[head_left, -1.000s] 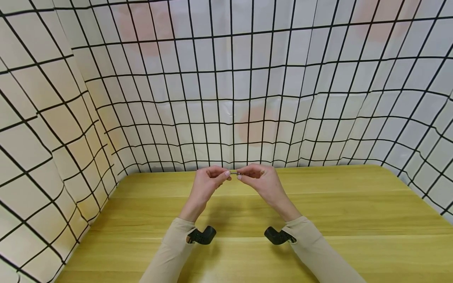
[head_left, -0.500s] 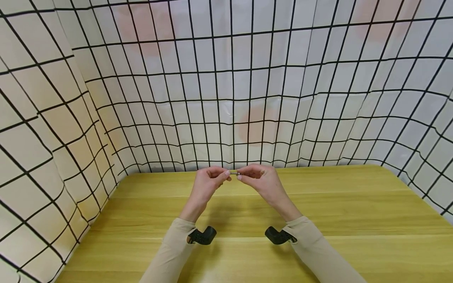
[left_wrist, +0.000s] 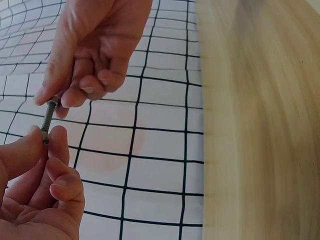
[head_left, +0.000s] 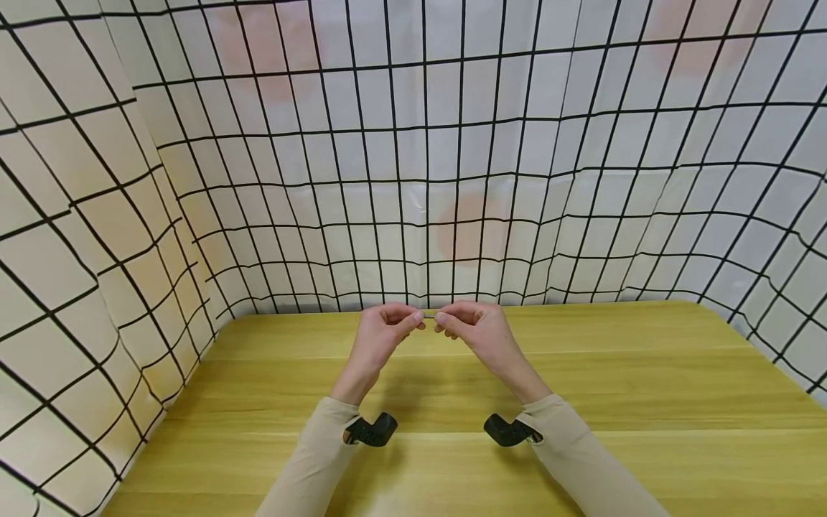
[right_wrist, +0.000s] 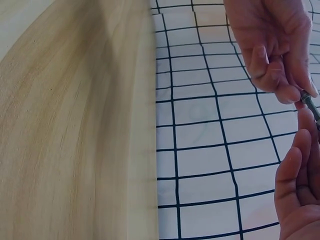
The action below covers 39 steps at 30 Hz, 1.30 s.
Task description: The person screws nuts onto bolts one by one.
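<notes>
A small metal bolt (head_left: 429, 316) with a threaded shank is held level between both hands, above the far part of the table. My left hand (head_left: 382, 334) pinches one end between thumb and index finger. At the other end, my right hand (head_left: 479, 334) pinches with thumb and fingertips. Close up in the left wrist view, the bolt's threads (left_wrist: 48, 119) show between the two sets of fingertips, with a wider piece at each end partly covered by the fingers. The right wrist view catches the bolt (right_wrist: 310, 104) at its right edge.
A wooden table (head_left: 413, 467) lies under the hands. White sheeting with a black grid (head_left: 362, 165) rises behind the table's far edge and along both sides. A black wrist device (head_left: 371, 431) sticks out from the left sleeve, and a matching device (head_left: 510, 431) from the right.
My right thumb has moved up against the fingers and now covers the bolt's right end, so less of the bolt shows. The left hand keeps its pinch, almost still.
</notes>
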Each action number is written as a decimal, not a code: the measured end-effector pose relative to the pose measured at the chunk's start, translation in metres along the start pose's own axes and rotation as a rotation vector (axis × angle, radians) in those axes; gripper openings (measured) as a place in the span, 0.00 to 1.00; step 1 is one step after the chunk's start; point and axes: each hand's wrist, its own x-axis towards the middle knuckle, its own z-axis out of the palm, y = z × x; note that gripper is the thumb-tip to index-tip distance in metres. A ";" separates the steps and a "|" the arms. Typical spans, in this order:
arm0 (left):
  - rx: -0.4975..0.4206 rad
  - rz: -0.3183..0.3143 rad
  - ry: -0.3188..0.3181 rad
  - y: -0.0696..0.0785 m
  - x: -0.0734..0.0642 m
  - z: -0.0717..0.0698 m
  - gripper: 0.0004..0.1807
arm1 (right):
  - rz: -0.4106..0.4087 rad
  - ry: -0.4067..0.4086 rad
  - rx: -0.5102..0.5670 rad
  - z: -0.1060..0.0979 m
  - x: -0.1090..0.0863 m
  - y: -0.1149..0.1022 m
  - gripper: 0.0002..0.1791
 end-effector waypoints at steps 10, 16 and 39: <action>-0.018 0.011 -0.024 0.001 -0.001 0.001 0.08 | -0.003 0.009 0.004 0.001 0.001 0.002 0.19; -0.053 -0.004 -0.029 0.001 -0.002 0.002 0.07 | 0.017 0.011 0.003 0.002 -0.001 0.000 0.23; -0.044 -0.013 0.001 0.005 -0.001 0.000 0.09 | -0.099 -0.144 -0.019 -0.003 -0.004 -0.020 0.15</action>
